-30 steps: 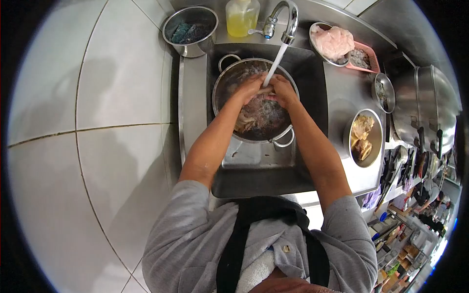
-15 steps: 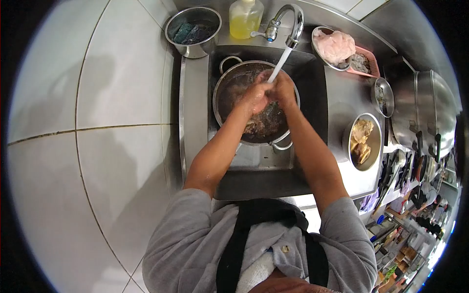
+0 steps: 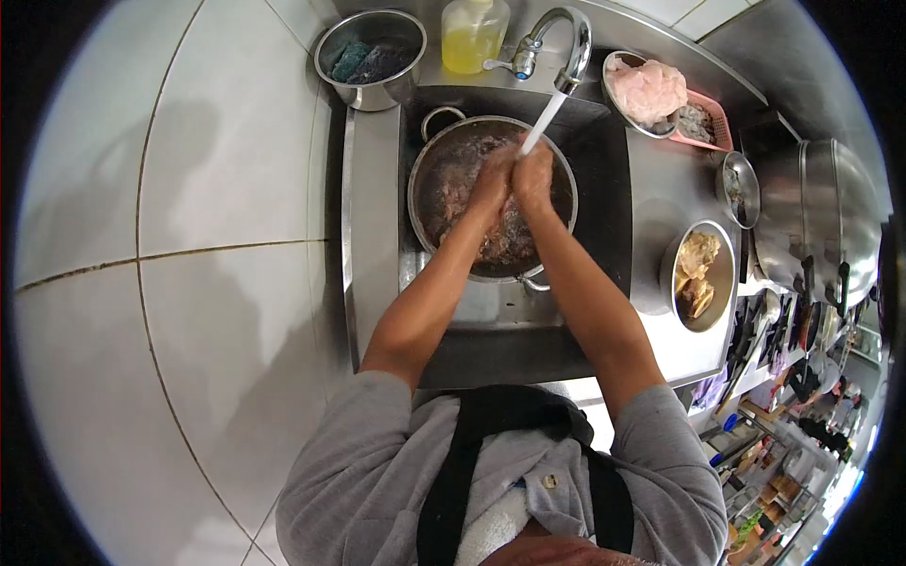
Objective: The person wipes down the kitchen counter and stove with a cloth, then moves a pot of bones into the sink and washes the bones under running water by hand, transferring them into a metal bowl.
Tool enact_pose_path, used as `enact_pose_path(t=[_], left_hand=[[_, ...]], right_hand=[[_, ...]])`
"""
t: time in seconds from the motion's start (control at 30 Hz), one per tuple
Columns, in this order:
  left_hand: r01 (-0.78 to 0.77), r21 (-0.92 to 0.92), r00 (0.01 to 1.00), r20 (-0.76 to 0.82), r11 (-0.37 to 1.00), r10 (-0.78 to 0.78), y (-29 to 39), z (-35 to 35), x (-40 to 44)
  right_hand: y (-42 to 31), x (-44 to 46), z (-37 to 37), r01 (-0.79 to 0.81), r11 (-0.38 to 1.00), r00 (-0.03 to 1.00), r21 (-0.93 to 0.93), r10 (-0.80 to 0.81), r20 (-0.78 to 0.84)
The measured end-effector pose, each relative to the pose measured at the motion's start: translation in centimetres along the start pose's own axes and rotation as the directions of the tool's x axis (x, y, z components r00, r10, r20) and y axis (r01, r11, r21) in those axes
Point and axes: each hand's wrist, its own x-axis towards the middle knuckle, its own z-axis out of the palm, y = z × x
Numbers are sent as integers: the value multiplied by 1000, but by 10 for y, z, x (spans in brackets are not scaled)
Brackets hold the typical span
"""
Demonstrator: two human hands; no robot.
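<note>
My left hand (image 3: pixel 494 179) and my right hand (image 3: pixel 533 173) are side by side over a metal pot (image 3: pixel 416 215) in the sink, under the water stream (image 3: pixel 545 123) from the faucet (image 3: pixel 576 58). Both look closed and pressed together, but splashing and blur hide the fingers and anything between them. Dark water fills the pot, with brownish-pink pieces (image 3: pixel 510 247) in it below my hands. The pot's two loop handles show at its upper left and lower right.
Right of the sink (image 3: pixel 491 363) are a bowl of yellowish pieces (image 3: pixel 696 269), a bowl of pink meat (image 3: pixel 646 91), a pink basket (image 3: pixel 722 123), a small bowl (image 3: pixel 739 189) and large steamers (image 3: pixel 821 222). Behind it stand a soap jug (image 3: pixel 472 38) and a scrubber pot (image 3: pixel 377 94).
My hands have come closer together near the top of the pot, with the right hand moved slightly left. The water in the pot is more churned up.
</note>
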Motion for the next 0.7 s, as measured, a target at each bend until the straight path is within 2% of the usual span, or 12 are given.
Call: enact_pose_path(t=[0.07,0.17,0.2,0.23,0.33,0.4,0.43,0.5,0.57,0.6,0.67,0.7], left_hand=[[75,-85,980,-180,994,-90,6,8,0],[258,3,964,-69,966,-257,17,-2,-10],[177,86,980,-103,980,-168,13,-1,-12],[95,169,989,-124,981,-75,12,8,-19],[-313,458,845,-265,832,464,-29,8,12],[-271,374,795,-431,887,426,-48,-3,38],[-241,70,940,-229,968,251,-17,-9,23],[-138,125,950,-263,982,167,2,-9,11],[112,-38,979,-165,993,-117,31,6,-15],[15,-26,989,-149,1000,-19,22,11,-18],[-188,-9,977,-109,982,186,13,26,-22],[-92,-99,996,5,991,93,13,23,-22]], right_hand=[[-3,-15,4,275,957,961,-88,-275,11],[-8,-3,-20,-54,983,973,-177,92,213],[-29,-2,-29,-225,958,924,-176,267,274],[-26,5,-26,-192,856,924,-480,323,206],[5,16,-11,-512,857,849,-59,515,119],[13,-7,0,1,999,999,-35,1,41],[20,-18,6,253,951,966,-177,-258,-10],[15,-23,1,571,776,806,-266,-592,4],[7,-12,-11,38,994,991,98,-50,123],[4,-7,-15,-277,932,944,236,217,250],[-7,-2,-19,-391,828,919,402,333,209],[-9,-3,-20,-411,795,912,447,350,216]])
